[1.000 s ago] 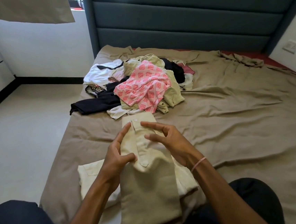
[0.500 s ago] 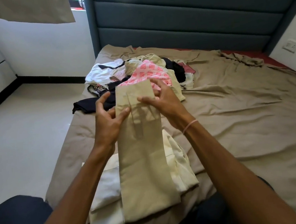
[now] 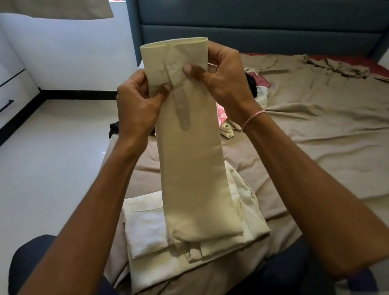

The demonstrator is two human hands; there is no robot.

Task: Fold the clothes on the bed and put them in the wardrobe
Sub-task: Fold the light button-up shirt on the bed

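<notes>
Hanging vertically, cuff uppermost, beige sleeve (image 3: 191,171) pinched near its top by left hand (image 3: 137,105) and right hand (image 3: 225,82), lower end on folded shirt (image 3: 146,225).

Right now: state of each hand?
Left hand: closed, pinching the beige shirt sleeve near its cuff.
Right hand: closed, pinching the same sleeve's opposite edge.

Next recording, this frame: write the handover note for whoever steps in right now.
Left hand: pinches the left edge of the sleeve at its cuff.
Right hand: pinches the right edge, same grip height.
Sleeve: held upright above the shirt, which lies on the near end of the bed.
Pile of unfolded clothes: farther up the bed, mostly hidden behind the hands.
Done: shirt partly folded.
Left: finish it, fold the pile, put everything away.
</notes>
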